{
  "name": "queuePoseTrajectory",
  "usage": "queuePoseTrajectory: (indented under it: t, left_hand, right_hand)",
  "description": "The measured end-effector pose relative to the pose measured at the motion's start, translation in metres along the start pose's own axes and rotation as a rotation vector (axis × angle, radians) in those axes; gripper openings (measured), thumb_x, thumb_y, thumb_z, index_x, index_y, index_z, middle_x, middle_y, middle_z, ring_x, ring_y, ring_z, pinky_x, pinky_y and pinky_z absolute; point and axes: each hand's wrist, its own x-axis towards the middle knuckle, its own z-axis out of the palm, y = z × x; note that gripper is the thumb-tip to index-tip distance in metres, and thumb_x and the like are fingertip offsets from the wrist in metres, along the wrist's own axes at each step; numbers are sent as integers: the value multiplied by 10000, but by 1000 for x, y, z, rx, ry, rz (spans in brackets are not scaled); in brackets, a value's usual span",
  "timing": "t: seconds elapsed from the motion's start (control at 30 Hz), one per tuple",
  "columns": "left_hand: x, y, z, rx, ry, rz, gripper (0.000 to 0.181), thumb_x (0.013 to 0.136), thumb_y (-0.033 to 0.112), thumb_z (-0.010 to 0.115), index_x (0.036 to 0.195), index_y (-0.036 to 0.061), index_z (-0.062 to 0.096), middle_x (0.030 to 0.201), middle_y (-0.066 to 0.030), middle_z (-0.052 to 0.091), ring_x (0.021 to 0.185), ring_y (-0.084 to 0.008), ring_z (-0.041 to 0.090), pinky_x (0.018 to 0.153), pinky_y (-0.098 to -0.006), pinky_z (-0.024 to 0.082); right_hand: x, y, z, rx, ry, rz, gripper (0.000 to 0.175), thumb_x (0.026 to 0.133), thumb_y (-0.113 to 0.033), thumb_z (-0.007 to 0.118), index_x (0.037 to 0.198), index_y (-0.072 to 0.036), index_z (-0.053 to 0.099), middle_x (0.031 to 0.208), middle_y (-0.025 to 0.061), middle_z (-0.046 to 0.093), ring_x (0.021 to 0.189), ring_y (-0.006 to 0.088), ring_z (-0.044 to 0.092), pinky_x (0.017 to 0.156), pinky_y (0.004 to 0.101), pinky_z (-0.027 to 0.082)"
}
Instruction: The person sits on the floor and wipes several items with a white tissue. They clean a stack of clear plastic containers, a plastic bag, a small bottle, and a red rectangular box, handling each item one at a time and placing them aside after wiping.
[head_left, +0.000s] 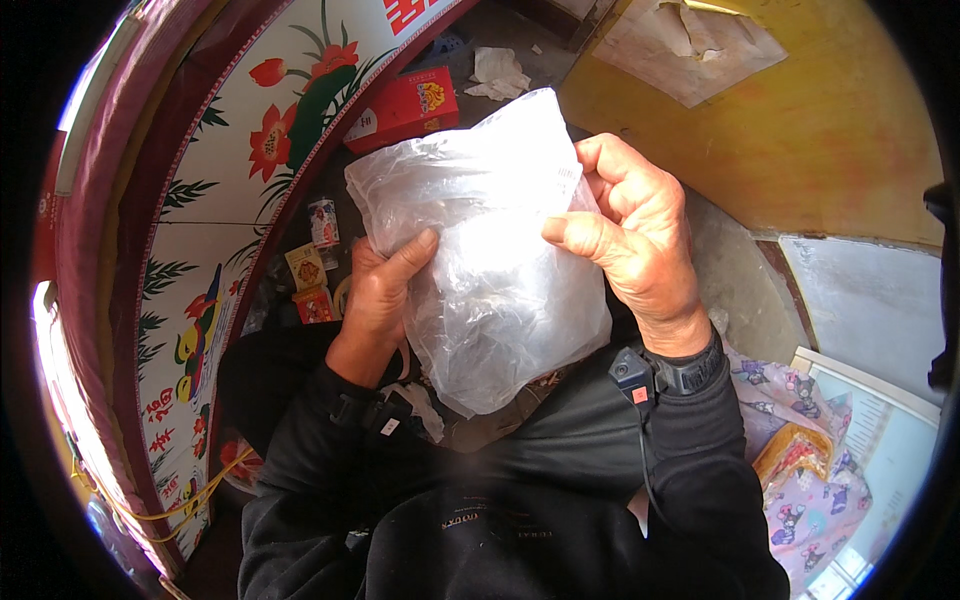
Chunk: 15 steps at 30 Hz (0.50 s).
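Note:
A clear plastic bag is held up before my chest, creased and bright with glare. My left hand pinches its left side, the thumb lying on the front face. On the opposite side my right hand grips the bag near its upper right edge, thumb in front and fingers behind. The bag looks flat, and I cannot tell whether anything is inside. Below its lower edge, crumpled clear plastic shows between my legs.
A painted panel with flowers curves along the left. Beyond the bag lie a red box and crumpled paper. A printed can and small packets sit at left. A yellow board and patterned cloth are at right.

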Motion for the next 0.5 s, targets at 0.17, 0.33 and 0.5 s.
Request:
queuePoseTrajectory:
  t: [0.17,0.33,0.5]
  left_hand:
    - [0,1,-1,71,18,19,480,1038,95,772,1494,38,635,1377,-111,751,1232,-237,737,1070,-401,607]
    - [-4,1,6,124,49,82,334,1044,112,781,1353,-4,730,1239,-97,796,1097,-193,755,989,-363,601]
    - [-5,3,11,144,70,95,271,1048,119,785,1278,-24,779,1168,-94,817,1028,-172,763,941,-343,599]
  right_hand:
    - [3,3,-2,-35,22,-19,253,986,-28,829,1197,18,697,1017,24,777,909,56,701,818,242,569]
    - [3,4,2,-119,84,-59,235,997,-41,819,1179,31,690,1015,26,763,899,62,683,824,249,566]
    - [3,4,3,-128,106,-37,263,982,-33,822,1186,62,684,1025,27,723,918,83,659,882,270,571]
